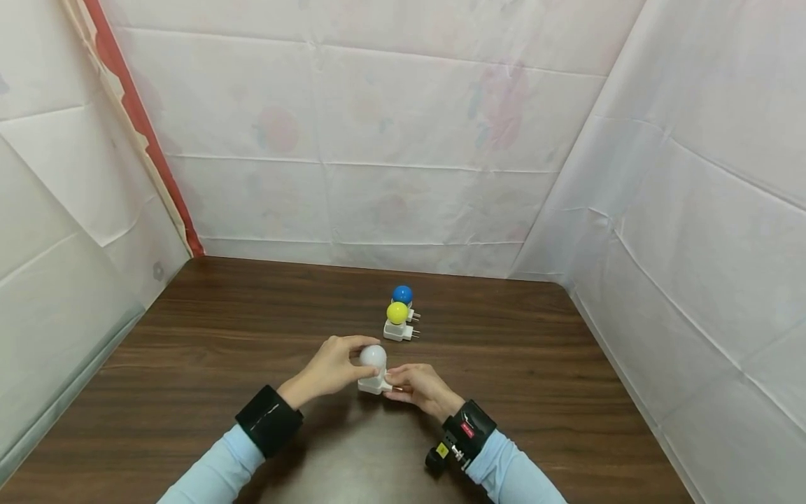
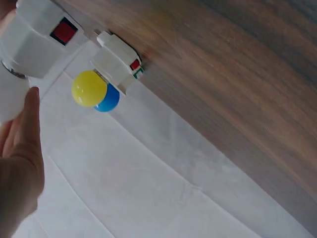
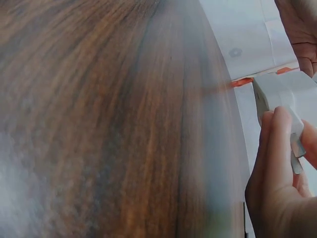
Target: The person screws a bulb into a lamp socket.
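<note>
A white light bulb (image 1: 373, 356) sits upright in a white plug-in socket (image 1: 370, 385) near the middle of the table. From the left, my left hand (image 1: 330, 368) holds the bulb between thumb and fingers. My right hand (image 1: 427, 389) pinches the socket's plug side, where metal prongs (image 3: 297, 157) show between the fingers in the right wrist view. A red switch (image 2: 64, 30) is visible on this socket in the left wrist view. Just beyond the hands stand a yellow bulb (image 1: 397, 313) and, behind it, a blue bulb (image 1: 402, 294), each in a white plug-in socket.
The dark wood-grain table (image 1: 252, 301) reaches back to a pale sheet (image 1: 390, 126) hung as a wall. Similar sheets rise on the left and right sides. A red strip (image 1: 147, 126) runs down the back left corner.
</note>
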Motion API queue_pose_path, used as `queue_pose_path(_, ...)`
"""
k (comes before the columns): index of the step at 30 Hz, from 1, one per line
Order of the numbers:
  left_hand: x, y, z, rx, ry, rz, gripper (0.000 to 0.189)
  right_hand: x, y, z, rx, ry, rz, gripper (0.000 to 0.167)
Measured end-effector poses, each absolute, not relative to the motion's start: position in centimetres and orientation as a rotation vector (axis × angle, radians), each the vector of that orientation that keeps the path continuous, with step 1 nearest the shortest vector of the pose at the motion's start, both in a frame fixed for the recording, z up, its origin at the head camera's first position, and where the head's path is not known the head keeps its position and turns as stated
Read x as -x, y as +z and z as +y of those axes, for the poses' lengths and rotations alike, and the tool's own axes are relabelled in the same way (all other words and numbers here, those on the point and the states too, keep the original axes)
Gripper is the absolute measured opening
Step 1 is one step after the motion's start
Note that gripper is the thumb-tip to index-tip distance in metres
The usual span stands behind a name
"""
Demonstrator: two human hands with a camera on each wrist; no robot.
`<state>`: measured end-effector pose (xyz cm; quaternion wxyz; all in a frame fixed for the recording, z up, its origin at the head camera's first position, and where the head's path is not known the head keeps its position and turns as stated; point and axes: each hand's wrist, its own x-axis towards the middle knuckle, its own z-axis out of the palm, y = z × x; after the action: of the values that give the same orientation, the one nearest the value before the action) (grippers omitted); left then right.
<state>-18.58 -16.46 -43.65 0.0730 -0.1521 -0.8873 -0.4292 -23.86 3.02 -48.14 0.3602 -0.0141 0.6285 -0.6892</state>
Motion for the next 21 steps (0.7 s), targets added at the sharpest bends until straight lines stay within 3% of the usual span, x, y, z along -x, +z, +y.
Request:
queue_pose_path(12,18.7,-43.4,-17.0,0.615,-1.349,-2.704,0.047,23.7,-48.0,3.3,0.075,-1.751,1.626,0.026)
queue_pose_path(21,18.3,-44.0,-15.3,0.358,-1.325,-2.57,0.05,23.3,-47.7,2.8,0.027,-1.811,1.654,0.018)
